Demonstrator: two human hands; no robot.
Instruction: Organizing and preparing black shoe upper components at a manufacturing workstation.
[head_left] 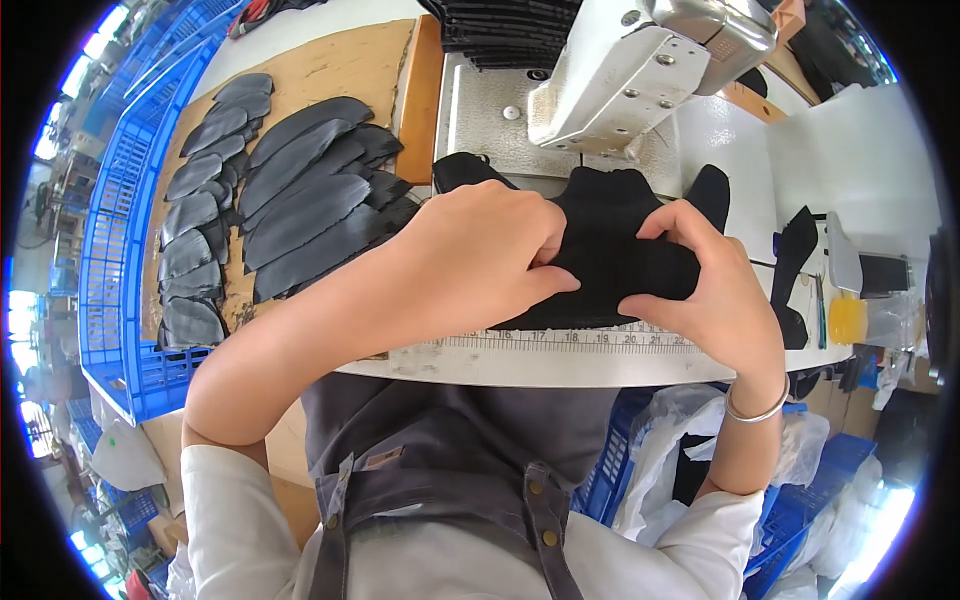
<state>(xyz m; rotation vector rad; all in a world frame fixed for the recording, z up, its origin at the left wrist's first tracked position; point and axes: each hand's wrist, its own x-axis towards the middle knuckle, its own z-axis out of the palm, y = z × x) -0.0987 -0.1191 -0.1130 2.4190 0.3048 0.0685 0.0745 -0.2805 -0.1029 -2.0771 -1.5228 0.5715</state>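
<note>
A black fabric piece (610, 235) with several lobes lies across the table's front, just before the white sewing machine head (620, 85). My left hand (500, 245) is closed on its left part, with curled fingers and the thumb pointing to the right. On the right side my right hand (700, 265) grips the same fabric, its thumb at the near edge and its fingers bent over the top. The fabric under both hands is partly hidden. A measuring scale (570, 345) runs along the table edge close below it.
Dark curved pieces (310, 205) lie in overlapping rows on a brown board (345, 65) at the left, beside a blue crate (105, 250). Stacked black pieces (505, 30) stand behind. Another black piece (795, 265) and a yellow object (848, 320) are at the right.
</note>
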